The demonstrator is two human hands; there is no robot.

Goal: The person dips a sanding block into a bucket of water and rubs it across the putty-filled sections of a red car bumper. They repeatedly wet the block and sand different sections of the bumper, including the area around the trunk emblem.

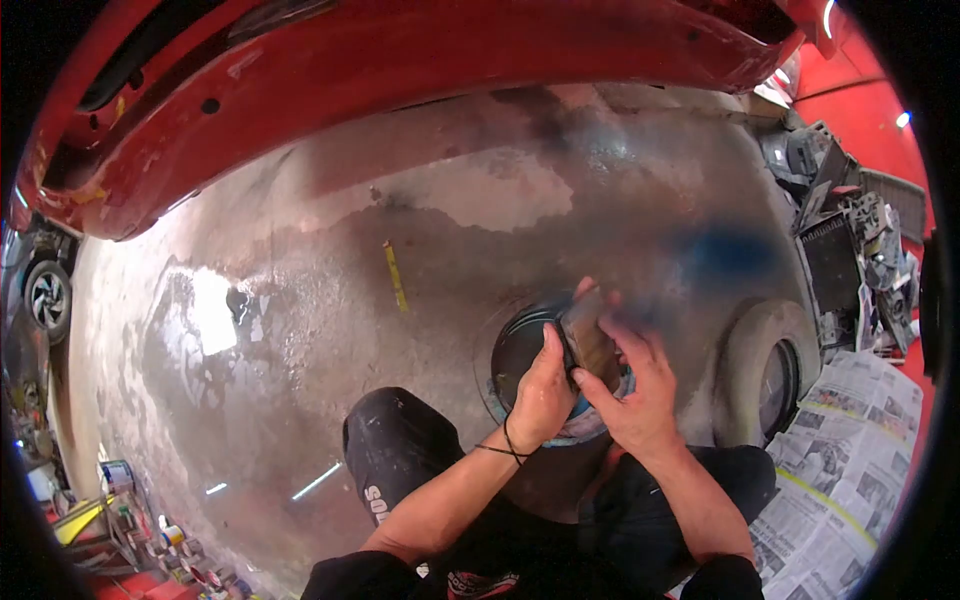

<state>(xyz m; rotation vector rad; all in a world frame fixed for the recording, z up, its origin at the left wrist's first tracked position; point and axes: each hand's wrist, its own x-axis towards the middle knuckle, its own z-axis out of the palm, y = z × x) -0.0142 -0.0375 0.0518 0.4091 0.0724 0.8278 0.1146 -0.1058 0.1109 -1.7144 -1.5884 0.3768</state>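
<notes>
A rectangular sanding block (590,345), with a brown face and a dark edge, is held tilted in front of me. My left hand (541,400) grips its left side, the thumb pointing up along the edge. On the other side, my right hand (637,398) has its thumb at the lower corner and its fingers along the right edge, slightly smeared by motion. Directly below both hands stands a round bucket (497,392) with dark contents. The hands and block hide much of its right half.
A red car body panel (400,75) spans the top. The wet concrete floor (300,330) carries a yellow strip (397,277). At right are a tire (738,375), newspaper sheets (835,480) and piled car parts (840,250). Cans and bottles (150,535) crowd the lower left.
</notes>
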